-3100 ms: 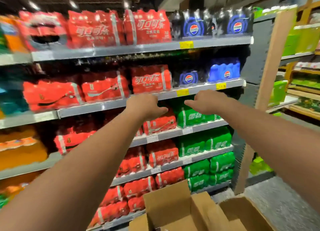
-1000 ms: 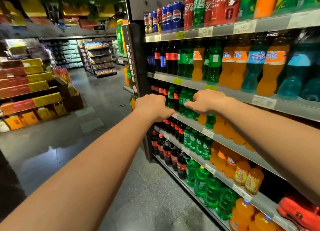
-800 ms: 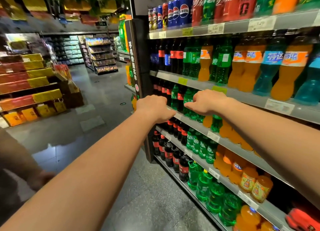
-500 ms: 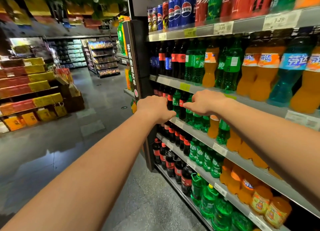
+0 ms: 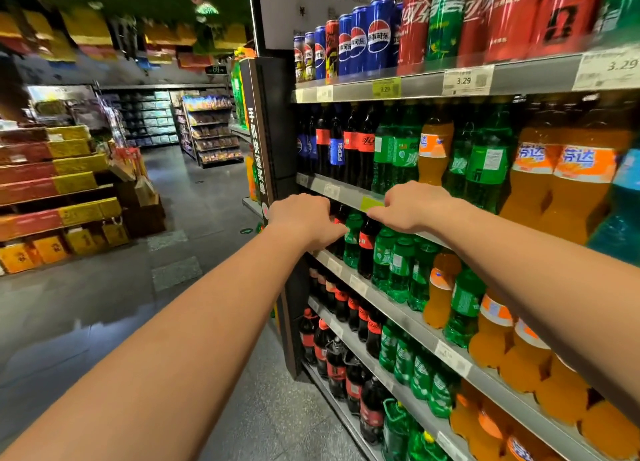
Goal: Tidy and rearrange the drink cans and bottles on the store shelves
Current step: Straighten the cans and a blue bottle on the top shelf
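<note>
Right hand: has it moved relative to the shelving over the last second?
Yes. The right hand has moved along the shelf toward its aisle end: a second ago it covered green and orange bottles, now it sits over the green and cola bottles.

Upper right of the frame, my shelves carry upright blue, red and green cans on top. Beneath stand tall dark, green and orange bottles; smaller bottles of the same colours fill the rows running toward the lower right.
</note>
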{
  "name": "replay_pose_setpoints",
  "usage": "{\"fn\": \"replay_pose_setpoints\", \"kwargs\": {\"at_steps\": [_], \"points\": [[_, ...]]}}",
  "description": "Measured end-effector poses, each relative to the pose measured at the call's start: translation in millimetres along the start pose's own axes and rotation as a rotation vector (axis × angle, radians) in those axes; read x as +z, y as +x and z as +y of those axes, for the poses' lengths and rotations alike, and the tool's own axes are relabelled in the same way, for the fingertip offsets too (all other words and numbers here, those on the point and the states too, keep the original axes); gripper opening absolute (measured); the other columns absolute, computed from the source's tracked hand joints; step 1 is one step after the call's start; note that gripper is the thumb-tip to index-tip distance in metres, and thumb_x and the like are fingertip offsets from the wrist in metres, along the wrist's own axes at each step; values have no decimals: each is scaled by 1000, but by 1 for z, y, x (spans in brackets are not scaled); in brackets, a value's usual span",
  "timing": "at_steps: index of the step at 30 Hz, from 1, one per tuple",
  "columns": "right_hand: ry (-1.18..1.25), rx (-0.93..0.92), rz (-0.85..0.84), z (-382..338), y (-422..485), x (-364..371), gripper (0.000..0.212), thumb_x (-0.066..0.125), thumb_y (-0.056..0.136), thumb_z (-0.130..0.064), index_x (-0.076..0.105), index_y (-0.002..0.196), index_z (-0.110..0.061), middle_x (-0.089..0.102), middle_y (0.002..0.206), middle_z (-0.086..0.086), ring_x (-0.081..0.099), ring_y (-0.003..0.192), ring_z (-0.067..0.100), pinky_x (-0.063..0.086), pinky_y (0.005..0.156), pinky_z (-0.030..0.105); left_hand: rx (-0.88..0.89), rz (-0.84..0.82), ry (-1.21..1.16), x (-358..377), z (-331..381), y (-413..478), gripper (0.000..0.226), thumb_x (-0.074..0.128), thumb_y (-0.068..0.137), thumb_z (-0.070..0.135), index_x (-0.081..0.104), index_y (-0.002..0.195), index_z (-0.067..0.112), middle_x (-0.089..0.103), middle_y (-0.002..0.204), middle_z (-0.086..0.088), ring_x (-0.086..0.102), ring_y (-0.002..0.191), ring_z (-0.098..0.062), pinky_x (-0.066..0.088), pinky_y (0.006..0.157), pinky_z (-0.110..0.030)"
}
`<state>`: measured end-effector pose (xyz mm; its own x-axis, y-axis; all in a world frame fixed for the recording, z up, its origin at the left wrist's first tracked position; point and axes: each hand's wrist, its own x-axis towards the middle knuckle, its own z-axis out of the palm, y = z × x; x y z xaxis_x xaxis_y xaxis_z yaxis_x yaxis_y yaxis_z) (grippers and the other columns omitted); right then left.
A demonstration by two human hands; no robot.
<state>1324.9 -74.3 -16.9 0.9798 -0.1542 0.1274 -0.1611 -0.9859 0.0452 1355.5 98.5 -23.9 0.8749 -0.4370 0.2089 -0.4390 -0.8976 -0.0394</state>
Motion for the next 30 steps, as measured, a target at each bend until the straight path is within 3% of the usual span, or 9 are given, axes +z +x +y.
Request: {"fn": "replay_pose_setpoints", "kwargs": {"at_steps": [4, 11, 16, 19, 23, 27, 30], "points": [[-5, 8, 24, -11, 26, 1, 46, 33, 93, -61, 48, 93, -18, 52, 92, 5, 53, 87, 27, 40, 71, 32, 17, 17, -7, 4, -18, 25, 55, 46, 86, 60, 55, 125, 22, 60, 123, -3, 55, 113, -27, 44, 79, -36], [-15, 115, 2, -35, 73, 8, 48, 34, 93, -60, 56, 103, -18, 55, 93, 3, 57, 90, 26, 45, 74, 34, 123, 31, -22, 23, -55, 81, 49, 45, 86, 59, 57, 115, 22, 63, 113, -2, 58, 102, -25, 40, 72, -34], [18, 233, 16, -55, 106, 9, 50, 38, 93, -56, 60, 113, -16, 56, 97, 3, 57, 94, 26, 43, 72, 33, 208, 51, -13, 24, -90, 126, 52, 46, 86, 58, 55, 124, 23, 60, 122, -2, 56, 112, -25, 41, 80, -37], [19, 290, 18, -62, 118, 9, 48, 37, 93, -59, 58, 102, -17, 56, 97, 4, 54, 89, 26, 43, 72, 33, 283, 71, -25, 26, -100, 150, 49, 47, 85, 57, 57, 120, 25, 62, 115, -1, 58, 106, -25, 39, 73, -35], [-5, 377, 7, -58, 117, 11, 40, 36, 93, -58, 50, 90, -21, 57, 98, 5, 57, 96, 28, 40, 72, 33, 366, 81, -62, 30, -93, 173, 49, 48, 85, 53, 56, 122, 22, 62, 117, -3, 57, 110, -27, 36, 74, -35], [-38, 471, -14, -38, 104, 2, 46, 35, 94, -58, 52, 87, -16, 53, 86, 3, 53, 83, 27, 41, 70, 33, 454, 77, -98, 27, -64, 186, 47, 50, 85, 51, 57, 120, 21, 62, 119, -4, 56, 112, -28, 38, 78, -34], [-66, 530, 10, -17, 95, -8, 46, 36, 94, -57, 55, 86, -16, 53, 86, 4, 52, 83, 27, 40, 71, 33, 494, 96, -147, 21, -37, 190, 49, 50, 85, 55, 57, 121, 22, 60, 121, -3, 55, 114, -27, 42, 84, -36]]}}
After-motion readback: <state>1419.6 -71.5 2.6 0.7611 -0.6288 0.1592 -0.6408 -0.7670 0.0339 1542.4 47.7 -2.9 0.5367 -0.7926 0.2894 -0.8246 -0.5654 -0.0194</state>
